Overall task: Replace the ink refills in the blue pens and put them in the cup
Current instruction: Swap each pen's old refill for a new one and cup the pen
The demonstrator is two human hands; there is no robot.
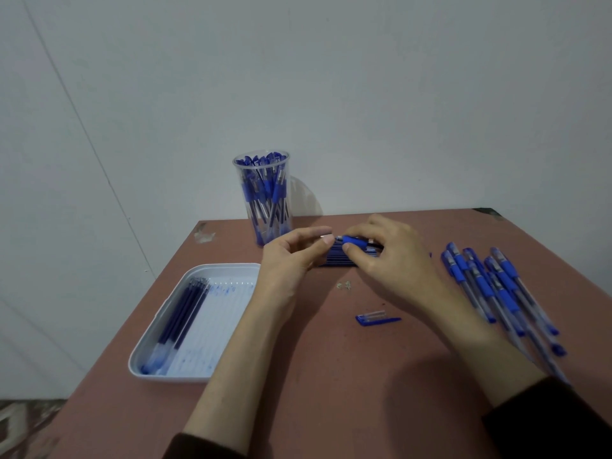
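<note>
Dim, flat, bluish light; soft shadow beneath forearms; wide-angle bending at edges; slight overall blur.

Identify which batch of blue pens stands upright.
The blue pens inside the clear plastic cup; the loose blue pens on the right lie flat.

The reddish-brown surface (331, 376) carries a clear cup (265, 207) full of pens at its far edge. To the near left of the cup lies a white tray (218, 323) holding dark refills (180, 313). Just right of the cup sits a dark blue bundle (336, 256). Nearer than the cup lies a loose blue cap (376, 319), and well to the cup's right a heap of blue pens (496, 286)
</note>
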